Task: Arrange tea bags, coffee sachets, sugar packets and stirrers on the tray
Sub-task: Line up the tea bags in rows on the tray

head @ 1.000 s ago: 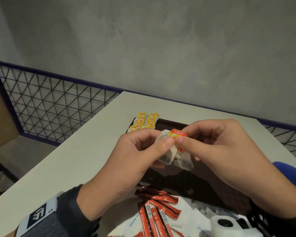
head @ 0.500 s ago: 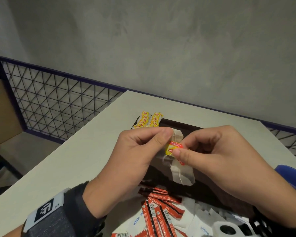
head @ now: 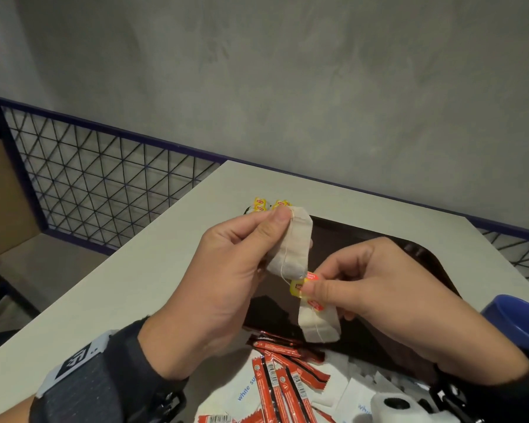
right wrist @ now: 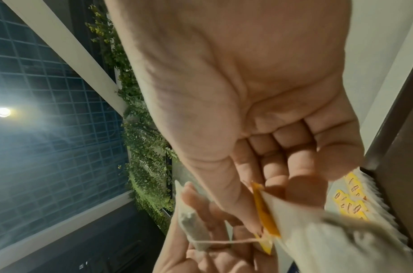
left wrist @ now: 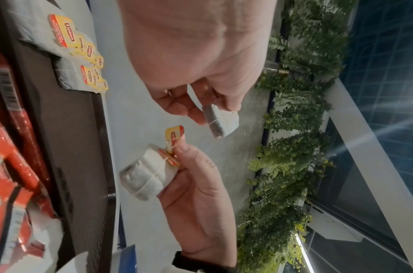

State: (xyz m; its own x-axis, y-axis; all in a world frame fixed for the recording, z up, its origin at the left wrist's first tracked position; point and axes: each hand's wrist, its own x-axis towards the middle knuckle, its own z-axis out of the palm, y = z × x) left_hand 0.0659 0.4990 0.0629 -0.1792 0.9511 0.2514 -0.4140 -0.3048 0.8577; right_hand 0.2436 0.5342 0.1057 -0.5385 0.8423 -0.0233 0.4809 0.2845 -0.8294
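Note:
Over the dark tray (head: 379,248), my left hand (head: 277,221) pinches the top of one tea bag (head: 292,251). Its string runs down to a yellow tag (head: 298,286), which my right hand (head: 310,290) pinches together with a second tea bag (head: 319,325) that hangs below. In the left wrist view the left hand's tea bag (left wrist: 220,122) is apart from the right hand's tea bag (left wrist: 147,179) and the tag (left wrist: 175,134). The right wrist view shows the string (right wrist: 224,241) stretched between the two bags. Several tea bags (head: 269,204) lie in rows at the tray's far left corner.
Red coffee sachets (head: 283,383) and white sugar packets (head: 248,389) lie in a heap at the near edge of the tray. A blue container (head: 519,325) stands at the right. A wire mesh fence (head: 104,184) lines the pale table (head: 135,270) at the left and back.
The hands have drawn apart. The left hand rose with one tea bag, and the right hand dropped with the tag and the other bag, so the two bags have separated.

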